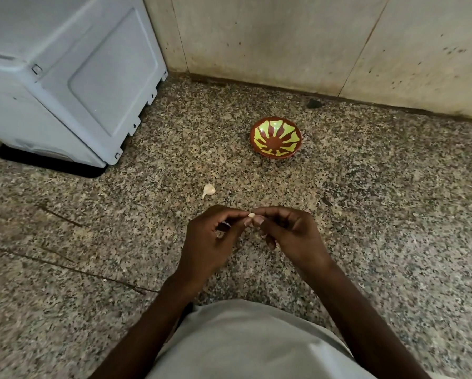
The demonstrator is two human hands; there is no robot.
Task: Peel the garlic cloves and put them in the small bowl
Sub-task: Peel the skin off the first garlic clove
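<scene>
My left hand and my right hand meet above the speckled granite counter, and both pinch one small garlic clove between their fingertips. Most of that clove is hidden by the fingers. A second clove, still in its pale skin, lies on the counter just beyond my left hand. The small brown bowl with a yellow-green pattern stands farther back, to the right of centre, with nothing visible inside it.
A white appliance fills the back left corner of the counter. A tiled wall runs along the back. A small dark object lies by the wall behind the bowl. My light-coloured shirt covers the bottom centre.
</scene>
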